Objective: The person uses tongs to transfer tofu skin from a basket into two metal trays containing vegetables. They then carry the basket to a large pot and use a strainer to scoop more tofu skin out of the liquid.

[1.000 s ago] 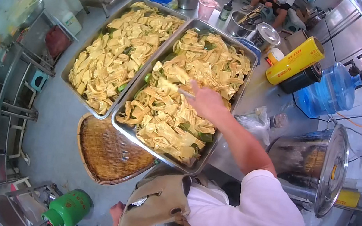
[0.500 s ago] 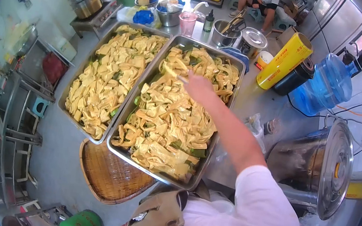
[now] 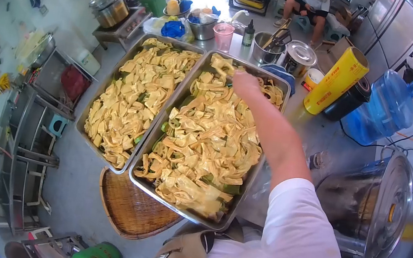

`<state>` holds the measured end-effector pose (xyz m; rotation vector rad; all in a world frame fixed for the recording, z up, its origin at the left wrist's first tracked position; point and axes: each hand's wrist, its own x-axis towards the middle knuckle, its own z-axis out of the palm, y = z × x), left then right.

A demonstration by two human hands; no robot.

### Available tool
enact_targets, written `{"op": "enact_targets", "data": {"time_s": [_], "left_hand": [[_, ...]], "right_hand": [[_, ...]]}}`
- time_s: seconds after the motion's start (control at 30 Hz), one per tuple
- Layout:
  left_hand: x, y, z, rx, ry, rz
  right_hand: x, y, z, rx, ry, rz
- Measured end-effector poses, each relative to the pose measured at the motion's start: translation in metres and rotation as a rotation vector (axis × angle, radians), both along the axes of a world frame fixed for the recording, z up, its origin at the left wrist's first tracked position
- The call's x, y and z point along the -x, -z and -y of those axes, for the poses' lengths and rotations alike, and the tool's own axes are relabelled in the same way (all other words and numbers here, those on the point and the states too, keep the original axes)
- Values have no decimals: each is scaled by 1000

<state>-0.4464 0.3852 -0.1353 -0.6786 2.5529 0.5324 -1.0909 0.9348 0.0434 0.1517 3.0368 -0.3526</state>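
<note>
Two long steel trays lie side by side on a steel counter, both heaped with yellow tofu-skin strips and bits of green pepper. My right hand [image 3: 248, 84] reaches over the right tray [image 3: 173, 208] to its far end, fingers closed on thin chopsticks that barely show. A strip of tofu skin [image 3: 222, 65] is lifted just beyond the fingers. The left tray [image 3: 84, 111] sits untouched beside it. My left hand is out of sight, below a tan bag [image 3: 179, 256] at my chest.
A woven bamboo tray [image 3: 130, 208] pokes out under the steel trays. To the right stand a yellow film roll [image 3: 336, 81], a blue water jug [image 3: 385, 110] and a big steel pot [image 3: 371, 207]. Behind are small pots [image 3: 300, 57], a pink cup [image 3: 223, 35] and a seated person [image 3: 311, 0].
My right hand has moved from the middle of the right tray to its far end, still closed on the chopsticks. The view has tilted slightly.
</note>
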Motion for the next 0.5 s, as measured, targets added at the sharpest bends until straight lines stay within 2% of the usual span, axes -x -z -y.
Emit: {"op": "enact_targets", "data": {"time_s": [0.1,0.27,0.37,0.5], "left_hand": [[7,-2,-2,5,-2,4],[13,-3,-3,4,-2,13],[16,-6,-2,0,-9,3],[11,-5,1,-10,-31,-3]], "right_hand": [[5,14,2,66,-25,-2],[16,5,3,117,-11,14],[33,18,-2,112,-131,88],[32,27,-7,110,-222,44]]}}
